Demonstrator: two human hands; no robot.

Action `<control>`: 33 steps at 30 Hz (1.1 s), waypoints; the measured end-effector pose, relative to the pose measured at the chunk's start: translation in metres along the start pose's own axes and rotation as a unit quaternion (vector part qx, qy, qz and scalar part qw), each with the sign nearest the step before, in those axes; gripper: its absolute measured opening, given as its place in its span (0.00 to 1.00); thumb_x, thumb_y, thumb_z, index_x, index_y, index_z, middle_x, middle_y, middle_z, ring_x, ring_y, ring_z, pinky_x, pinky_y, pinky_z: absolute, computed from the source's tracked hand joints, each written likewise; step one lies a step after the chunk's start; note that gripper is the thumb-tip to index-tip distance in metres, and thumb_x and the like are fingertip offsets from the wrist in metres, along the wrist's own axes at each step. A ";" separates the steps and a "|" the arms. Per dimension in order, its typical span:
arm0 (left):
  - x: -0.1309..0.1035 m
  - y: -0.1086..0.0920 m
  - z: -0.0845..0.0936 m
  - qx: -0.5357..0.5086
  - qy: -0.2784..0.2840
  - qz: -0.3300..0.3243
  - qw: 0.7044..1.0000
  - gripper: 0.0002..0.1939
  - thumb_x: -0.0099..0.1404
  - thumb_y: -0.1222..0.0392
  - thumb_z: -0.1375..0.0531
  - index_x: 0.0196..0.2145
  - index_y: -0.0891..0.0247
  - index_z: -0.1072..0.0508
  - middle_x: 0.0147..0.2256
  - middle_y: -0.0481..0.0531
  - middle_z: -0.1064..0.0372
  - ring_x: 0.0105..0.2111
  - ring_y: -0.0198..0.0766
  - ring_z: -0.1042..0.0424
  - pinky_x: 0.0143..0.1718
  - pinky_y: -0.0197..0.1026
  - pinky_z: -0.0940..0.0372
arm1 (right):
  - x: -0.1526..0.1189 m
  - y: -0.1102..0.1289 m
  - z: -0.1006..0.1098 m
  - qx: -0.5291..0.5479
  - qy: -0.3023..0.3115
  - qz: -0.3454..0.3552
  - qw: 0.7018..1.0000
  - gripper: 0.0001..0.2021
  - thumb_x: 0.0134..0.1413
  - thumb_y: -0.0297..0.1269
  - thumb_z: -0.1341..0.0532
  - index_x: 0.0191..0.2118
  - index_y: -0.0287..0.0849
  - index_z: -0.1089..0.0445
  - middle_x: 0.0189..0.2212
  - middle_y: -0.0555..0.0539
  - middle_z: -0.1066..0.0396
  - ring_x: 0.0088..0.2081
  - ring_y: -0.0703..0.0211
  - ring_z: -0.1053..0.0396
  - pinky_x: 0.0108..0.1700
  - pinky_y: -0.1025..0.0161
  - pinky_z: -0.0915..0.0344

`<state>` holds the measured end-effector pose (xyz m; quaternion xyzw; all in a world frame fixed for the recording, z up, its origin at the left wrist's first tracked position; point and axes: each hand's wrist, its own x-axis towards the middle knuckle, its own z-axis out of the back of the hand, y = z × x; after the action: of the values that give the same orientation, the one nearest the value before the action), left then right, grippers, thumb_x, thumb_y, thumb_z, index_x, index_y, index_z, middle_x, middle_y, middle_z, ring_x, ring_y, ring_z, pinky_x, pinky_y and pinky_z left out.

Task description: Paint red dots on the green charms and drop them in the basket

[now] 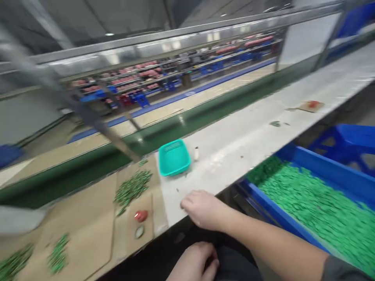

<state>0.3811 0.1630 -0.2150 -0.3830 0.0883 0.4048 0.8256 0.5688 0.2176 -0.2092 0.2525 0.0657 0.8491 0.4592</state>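
Observation:
My right hand (202,207) rests on the near edge of the white table, its fingers curled in a loose fist with nothing showing in them. Lower down, in front of my dark clothing, my left hand (195,262) is loosely curled, and no object shows in it. Past my right hand stands a turquoise plastic basket (174,158) with a bare bottom, and a small white object with a dark tip (196,153) beside it. To the left, cut green beans (134,188) lie piled on cardboard, with a red object (141,216) and a small round pale object (140,232) nearer me.
A blue crate (293,212) of green pieces stands at my right, by a blue stool (356,134). More beans (58,253) lie on the cardboard (88,218) at left. A green ledge (202,109) runs behind the table (243,127). A metal post (102,130) slants at left.

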 end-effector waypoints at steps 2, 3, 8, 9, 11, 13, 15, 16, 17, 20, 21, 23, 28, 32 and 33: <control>-0.021 0.002 0.001 -0.027 -0.036 0.029 0.999 0.06 0.74 0.54 0.35 0.43 0.54 0.17 0.43 0.52 0.14 0.44 0.47 0.17 0.46 0.42 0.27 | 0.022 -0.003 -0.013 -0.007 0.020 0.006 1.000 0.08 0.72 0.24 0.34 0.53 0.37 0.23 0.46 0.38 0.19 0.49 0.45 0.22 0.50 0.51 0.24; -0.030 0.004 0.002 -0.037 -0.050 0.037 0.997 0.07 0.75 0.53 0.35 0.43 0.54 0.17 0.42 0.52 0.14 0.44 0.47 0.17 0.46 0.42 0.28 | 0.033 -0.004 -0.019 -0.014 0.031 0.004 0.999 0.09 0.72 0.24 0.34 0.54 0.37 0.23 0.49 0.39 0.19 0.51 0.45 0.22 0.52 0.51 0.23; -0.072 0.027 0.006 -0.058 -0.098 0.040 0.993 0.04 0.72 0.57 0.34 0.39 0.55 0.18 0.38 0.51 0.17 0.41 0.47 0.19 0.45 0.43 0.29 | 0.073 -0.008 -0.031 -0.047 0.066 -0.035 0.996 0.08 0.77 0.31 0.30 0.56 0.39 0.22 0.54 0.43 0.21 0.56 0.46 0.21 0.59 0.45 0.20; -0.081 0.034 0.006 -0.061 -0.111 0.041 0.991 0.05 0.72 0.59 0.35 0.38 0.55 0.18 0.38 0.51 0.17 0.40 0.46 0.19 0.45 0.43 0.30 | 0.077 -0.010 -0.031 -0.048 0.068 -0.041 0.996 0.09 0.77 0.32 0.30 0.57 0.39 0.22 0.54 0.43 0.21 0.56 0.46 0.21 0.59 0.45 0.20; -0.098 0.048 0.008 -0.067 -0.141 0.046 0.987 0.07 0.73 0.61 0.38 0.38 0.56 0.19 0.38 0.51 0.18 0.39 0.45 0.20 0.44 0.42 0.29 | 0.080 -0.014 -0.028 -0.041 0.066 -0.048 0.996 0.10 0.77 0.32 0.30 0.58 0.40 0.22 0.54 0.43 0.21 0.55 0.46 0.21 0.59 0.45 0.20; -0.114 0.062 0.009 -0.076 -0.170 0.051 0.981 0.09 0.76 0.60 0.41 0.39 0.57 0.20 0.38 0.52 0.19 0.38 0.44 0.20 0.43 0.41 0.28 | 0.078 -0.017 -0.025 -0.024 0.056 -0.051 0.997 0.11 0.77 0.29 0.32 0.59 0.41 0.22 0.53 0.44 0.20 0.54 0.47 0.20 0.59 0.46 0.21; -0.127 0.078 0.012 -0.086 -0.208 0.049 0.973 0.11 0.80 0.57 0.43 0.42 0.56 0.21 0.38 0.51 0.19 0.37 0.43 0.20 0.41 0.39 0.27 | 0.072 -0.017 -0.022 0.001 0.035 -0.054 0.998 0.13 0.76 0.26 0.33 0.61 0.40 0.23 0.52 0.43 0.20 0.54 0.47 0.20 0.59 0.46 0.22; -0.132 0.086 0.013 -0.083 -0.241 0.043 0.966 0.11 0.82 0.55 0.43 0.43 0.56 0.21 0.37 0.50 0.20 0.36 0.42 0.20 0.39 0.38 0.26 | 0.067 -0.014 -0.021 0.016 0.021 -0.056 0.998 0.13 0.75 0.24 0.35 0.60 0.40 0.23 0.52 0.43 0.20 0.54 0.46 0.20 0.59 0.47 0.22; -0.136 0.095 0.016 -0.063 -0.286 0.032 0.956 0.11 0.83 0.54 0.42 0.44 0.55 0.21 0.36 0.49 0.20 0.33 0.41 0.20 0.36 0.37 0.26 | 0.061 -0.010 -0.021 0.031 0.004 -0.058 0.998 0.13 0.75 0.23 0.36 0.59 0.39 0.23 0.51 0.42 0.19 0.54 0.46 0.20 0.59 0.48 0.23; -0.138 0.121 0.027 0.061 -0.441 -0.002 0.895 0.09 0.83 0.50 0.39 0.46 0.55 0.21 0.33 0.47 0.21 0.29 0.40 0.21 0.32 0.38 0.26 | 0.038 0.015 -0.027 0.078 -0.042 -0.061 0.994 0.08 0.74 0.24 0.38 0.51 0.40 0.23 0.45 0.41 0.19 0.49 0.48 0.20 0.53 0.53 0.24; -0.137 0.129 0.031 0.100 -0.473 -0.007 0.875 0.10 0.83 0.49 0.38 0.47 0.55 0.20 0.34 0.48 0.20 0.31 0.42 0.20 0.34 0.40 0.25 | 0.030 0.026 -0.031 0.093 -0.053 -0.058 0.993 0.07 0.74 0.24 0.37 0.49 0.42 0.24 0.43 0.43 0.20 0.47 0.49 0.21 0.51 0.55 0.25; -0.131 0.141 0.039 0.147 -0.503 -0.011 0.851 0.10 0.82 0.49 0.35 0.49 0.56 0.18 0.39 0.51 0.18 0.38 0.47 0.17 0.44 0.46 0.25 | 0.016 0.049 -0.041 0.118 -0.070 -0.048 0.989 0.06 0.73 0.25 0.36 0.45 0.44 0.25 0.39 0.46 0.21 0.43 0.52 0.22 0.47 0.57 0.27; -0.112 0.153 0.046 0.200 -0.516 -0.029 0.832 0.11 0.80 0.53 0.32 0.56 0.53 0.15 0.46 0.55 0.16 0.45 0.52 0.18 0.51 0.50 0.31 | 0.003 0.082 -0.060 0.140 -0.116 -0.054 0.982 0.06 0.72 0.25 0.35 0.44 0.45 0.25 0.38 0.46 0.22 0.41 0.49 0.24 0.45 0.54 0.30; -0.106 0.157 0.051 0.207 -0.517 -0.037 0.830 0.09 0.82 0.57 0.34 0.54 0.54 0.14 0.45 0.55 0.16 0.45 0.51 0.18 0.51 0.50 0.32 | 0.003 0.082 -0.058 0.163 -0.143 -0.063 0.974 0.07 0.75 0.27 0.37 0.43 0.46 0.26 0.37 0.46 0.23 0.40 0.50 0.24 0.45 0.55 0.29; -0.107 0.158 0.053 0.206 -0.515 -0.038 0.831 0.09 0.81 0.57 0.34 0.54 0.54 0.14 0.45 0.55 0.16 0.45 0.51 0.18 0.51 0.50 0.32 | 0.001 0.081 -0.056 0.170 -0.147 -0.065 0.972 0.07 0.76 0.27 0.37 0.43 0.46 0.26 0.37 0.46 0.23 0.40 0.50 0.24 0.45 0.55 0.29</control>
<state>0.1857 0.1962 -0.2187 0.0572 -0.2826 0.4842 0.8261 0.4803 0.1788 -0.2293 0.4440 0.1567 0.7477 0.4682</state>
